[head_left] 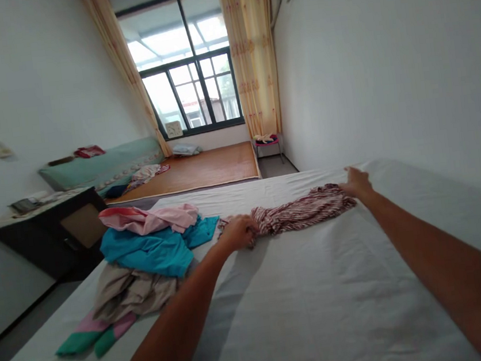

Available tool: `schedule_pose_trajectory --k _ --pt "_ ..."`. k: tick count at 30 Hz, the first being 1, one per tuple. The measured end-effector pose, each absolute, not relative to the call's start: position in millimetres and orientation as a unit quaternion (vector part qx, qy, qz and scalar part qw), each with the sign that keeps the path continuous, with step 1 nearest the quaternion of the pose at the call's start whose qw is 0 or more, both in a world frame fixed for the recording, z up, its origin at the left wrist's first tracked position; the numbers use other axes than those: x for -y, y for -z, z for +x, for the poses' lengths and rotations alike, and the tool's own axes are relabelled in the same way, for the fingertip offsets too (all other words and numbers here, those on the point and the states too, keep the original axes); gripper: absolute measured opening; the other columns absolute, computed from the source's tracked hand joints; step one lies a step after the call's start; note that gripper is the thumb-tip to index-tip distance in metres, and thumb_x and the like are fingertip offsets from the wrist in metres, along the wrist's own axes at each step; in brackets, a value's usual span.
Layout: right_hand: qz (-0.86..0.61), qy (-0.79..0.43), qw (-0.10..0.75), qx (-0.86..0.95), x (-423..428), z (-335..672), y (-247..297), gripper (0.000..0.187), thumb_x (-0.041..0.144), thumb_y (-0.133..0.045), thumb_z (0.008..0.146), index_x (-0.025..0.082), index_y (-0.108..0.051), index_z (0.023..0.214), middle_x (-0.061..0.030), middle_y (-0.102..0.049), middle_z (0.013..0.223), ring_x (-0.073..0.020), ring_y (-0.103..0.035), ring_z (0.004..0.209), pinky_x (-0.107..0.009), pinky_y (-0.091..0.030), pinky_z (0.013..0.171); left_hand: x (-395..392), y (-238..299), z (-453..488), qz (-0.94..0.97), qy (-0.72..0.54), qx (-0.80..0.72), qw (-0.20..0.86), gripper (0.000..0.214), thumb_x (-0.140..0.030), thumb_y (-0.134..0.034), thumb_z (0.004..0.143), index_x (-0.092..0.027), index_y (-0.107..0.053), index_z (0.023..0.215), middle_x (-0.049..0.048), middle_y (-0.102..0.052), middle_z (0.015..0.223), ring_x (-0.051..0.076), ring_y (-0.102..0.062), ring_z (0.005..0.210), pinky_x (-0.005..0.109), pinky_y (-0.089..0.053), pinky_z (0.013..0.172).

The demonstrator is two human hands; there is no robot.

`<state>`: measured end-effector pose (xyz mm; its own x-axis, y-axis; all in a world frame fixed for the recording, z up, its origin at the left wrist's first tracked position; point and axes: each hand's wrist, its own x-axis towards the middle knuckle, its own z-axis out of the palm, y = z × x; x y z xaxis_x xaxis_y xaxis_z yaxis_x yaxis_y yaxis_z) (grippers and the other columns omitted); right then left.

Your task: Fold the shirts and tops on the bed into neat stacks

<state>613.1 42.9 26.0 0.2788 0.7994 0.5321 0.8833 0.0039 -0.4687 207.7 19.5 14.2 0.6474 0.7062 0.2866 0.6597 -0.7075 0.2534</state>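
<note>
A red-and-white striped garment lies stretched sideways across the far part of a white bed sheet. My left hand is closed in a fist on the garment's left end. My right hand rests on its right end, fingers curled down on the cloth at the far side of the bed. Both my arms reach forward over the sheet.
A pile of clothes sits on the bed's left side: a pink piece, a blue shirt, a beige piece, a green-and-pink item. A dark bedside cabinet stands left. Beyond lie a second bed, a stool and a window.
</note>
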Motion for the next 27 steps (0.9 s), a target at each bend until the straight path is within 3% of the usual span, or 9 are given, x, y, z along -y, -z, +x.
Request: schedule_pose_trajectory --k 3,6,10,15,19,23,25,27 --pt "-0.624 -0.1 0.305 0.713 -35.0 599.9 7.2 0.02 0.032 -0.067 0.08 0.02 -0.069 0.095 -0.0041 -0.069 0.089 -0.0182 -0.064 0.08 -0.032 -0.054 0.076 -8.5 5.7 210.3 0.908 -0.206 -0.341 0.129 0.024 -0.02 -0.053 0.082 -0.02 -0.072 0.097 0.0038 -0.07 0.095 0.018 -0.061 0.091 0.028 -0.045 0.088" --pt "-0.487 -0.198 0.245 0.815 -26.7 580.8 39.2 0.027 0.036 -0.068 0.075 0.022 -0.07 0.097 -0.0049 -0.071 0.098 -0.0233 -0.063 0.092 -0.037 -0.05 0.087 -0.3 15.3 197.6 0.867 -0.283 -0.397 0.106 0.028 -0.034 -0.05 0.089 -0.021 -0.071 0.102 0.0066 -0.068 0.104 0.02 -0.059 0.101 0.032 -0.043 0.095" --pt "-0.512 -0.084 0.294 0.803 -24.9 569.8 62.3 0.032 0.036 -0.063 0.078 0.024 -0.067 0.108 -0.0067 -0.065 0.118 -0.0268 -0.053 0.113 -0.045 -0.038 0.102 4.3 21.2 181.5 0.882 -0.231 -0.399 0.1 0.039 -0.039 -0.063 0.079 -0.021 -0.067 0.114 0.0094 -0.062 0.121 0.024 -0.055 0.112 0.035 -0.041 0.1" --pt "-0.576 -0.013 0.285 0.766 -31.6 574.7 65.5 0.02 0.031 -0.049 0.087 0.025 -0.067 0.092 -0.0071 -0.068 0.103 -0.0269 -0.056 0.102 -0.043 -0.041 0.093 -1.8 29.6 176.9 0.854 -0.24 -0.452 0.094 0.037 -0.022 -0.058 0.078 -0.025 -0.066 0.114 0.0059 -0.065 0.113 0.024 -0.057 0.107 0.035 -0.043 0.095" --pt "-0.598 -0.029 0.377 0.707 -33.5 583.2 54.8 0.023 0.032 -0.04 0.089 0.022 -0.06 0.093 -0.0087 -0.067 0.094 -0.0249 -0.06 0.088 -0.04 -0.045 0.085 -14.8 25.0 169.3 0.75 -0.39 -0.5 0.189 0.028 -0.031 -0.051 0.083 -0.019 -0.067 0.102 0.005 -0.069 0.094 0.023 -0.062 0.09 0.033 -0.048 0.083" --pt "-0.6 -0.06 0.506 0.617 -34.1 594.2 35.7 0.025 0.041 -0.044 0.087 0.021 -0.059 0.091 -0.0087 -0.067 0.093 -0.0242 -0.06 0.088 -0.039 -0.046 0.085 -22.4 17.7 164.0 0.632 -0.518 -0.478 0.322 0.039 -0.048 -0.057 0.079 -0.014 -0.066 0.096 0.004 -0.069 0.082 0.022 -0.061 0.08 0.03 -0.051 0.071" --pt "-0.585 -0.141 0.536 0.592 -29.7 600.0 26.6 0.028 0.046 -0.05 0.084 0.021 -0.061 0.091 -0.0072 -0.067 0.093 -0.0233 -0.061 0.088 -0.037 -0.047 0.084 -20.8 13.5 162.0 0.608 -0.525 -0.471 0.365 0.042 -0.052 -0.061 0.076 -0.014 -0.067 0.093 0.0032 -0.068 0.077 0.021 -0.061 0.076 0.029 -0.05 0.068" --pt "-0.557 -0.289 0.512 0.587 -20.2 607.6 19.1 0.035 0.052 -0.058 0.079 0.02 -0.063 0.092 -0.0062 -0.069 0.092 -0.0222 -0.062 0.084 -0.035 -0.049 0.079 -15.4 6.4 157.2 0.634 -0.47 -0.47 0.394 0.04 -0.054 -0.062 0.075 -0.014 -0.068 0.079 0.0018 -0.065 0.068 0.018 -0.058 0.068 0.027 -0.048 0.063"
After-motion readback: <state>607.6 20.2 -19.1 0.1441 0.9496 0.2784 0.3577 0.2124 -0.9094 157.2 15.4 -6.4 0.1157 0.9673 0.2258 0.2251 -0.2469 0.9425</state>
